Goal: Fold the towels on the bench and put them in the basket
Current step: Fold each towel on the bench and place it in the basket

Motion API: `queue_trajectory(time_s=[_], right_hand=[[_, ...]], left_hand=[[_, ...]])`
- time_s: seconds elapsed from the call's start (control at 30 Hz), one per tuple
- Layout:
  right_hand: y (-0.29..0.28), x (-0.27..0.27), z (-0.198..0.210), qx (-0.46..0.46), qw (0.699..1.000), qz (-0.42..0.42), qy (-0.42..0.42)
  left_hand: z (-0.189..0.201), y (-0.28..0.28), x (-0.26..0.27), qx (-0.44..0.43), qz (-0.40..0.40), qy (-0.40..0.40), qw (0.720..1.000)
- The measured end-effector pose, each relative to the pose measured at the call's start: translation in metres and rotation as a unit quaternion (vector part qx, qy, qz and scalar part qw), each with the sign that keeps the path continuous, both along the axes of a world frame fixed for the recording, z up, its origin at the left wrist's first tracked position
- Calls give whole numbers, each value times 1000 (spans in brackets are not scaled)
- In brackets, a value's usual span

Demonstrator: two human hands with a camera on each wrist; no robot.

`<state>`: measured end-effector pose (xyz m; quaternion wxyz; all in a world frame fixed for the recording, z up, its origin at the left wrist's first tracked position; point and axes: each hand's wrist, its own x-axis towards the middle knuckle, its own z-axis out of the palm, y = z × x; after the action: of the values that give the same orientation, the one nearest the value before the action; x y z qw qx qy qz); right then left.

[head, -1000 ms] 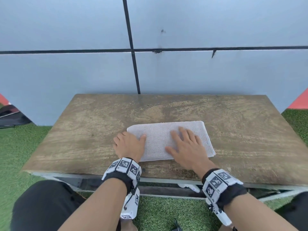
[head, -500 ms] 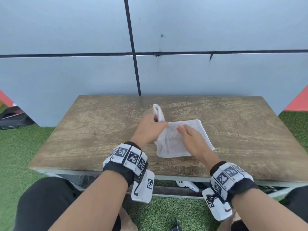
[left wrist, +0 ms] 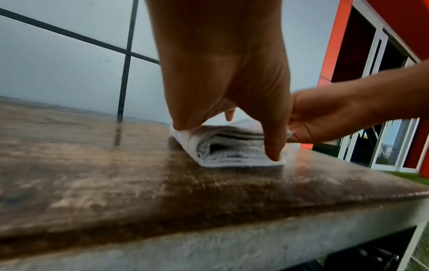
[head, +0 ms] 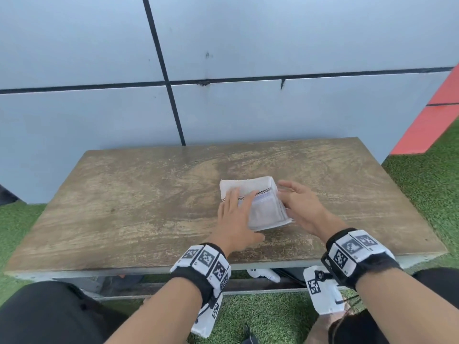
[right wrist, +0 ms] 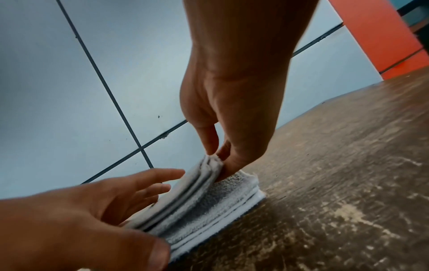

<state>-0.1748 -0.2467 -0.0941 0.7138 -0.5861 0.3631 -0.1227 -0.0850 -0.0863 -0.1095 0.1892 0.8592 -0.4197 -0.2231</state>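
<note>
A white towel (head: 263, 212) lies folded into a small thick square right of the middle of the wooden bench (head: 124, 207). My left hand (head: 237, 207) rests flat on the towel's left half with straight fingers. In the left wrist view its thumb touches the near edge of the towel (left wrist: 232, 152). My right hand (head: 291, 202) is at the towel's right edge. In the right wrist view the thumb and fingers of my right hand (right wrist: 214, 155) pinch the raised edges of the top layers of the towel (right wrist: 204, 207). No basket is in view.
A grey panelled wall (head: 223, 108) stands right behind the bench. Green turf (head: 427, 184) surrounds it, with an orange panel (head: 432, 120) at the right. White objects (head: 263, 274) lie under the bench's front edge. My dark trousers (head: 44, 316) are at the lower left.
The towel went from a long strip to a small square: my left hand carried its left end over to the right. Both hands have shifted right onto the folded stack.
</note>
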Motion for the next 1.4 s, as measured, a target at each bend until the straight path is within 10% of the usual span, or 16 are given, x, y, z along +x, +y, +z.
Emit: queue_trajectory(time_s=[0.6,0.83,1.0,1.4], right_hand=[[-7,6,-22,-330,929,28,163],[6,20,-26,-600,789,68,113],[11,34,-45,-580,754,247,185],[-5,38,-62,-575,750,256,203]], left_hand=[[-20,-11,8,8,-14,-65,998],[-23,-21,15,-176,92,-66,978],[-46,-30,12,-104,74,-95,987],[-52,-24,23,-67,73,-107,989]])
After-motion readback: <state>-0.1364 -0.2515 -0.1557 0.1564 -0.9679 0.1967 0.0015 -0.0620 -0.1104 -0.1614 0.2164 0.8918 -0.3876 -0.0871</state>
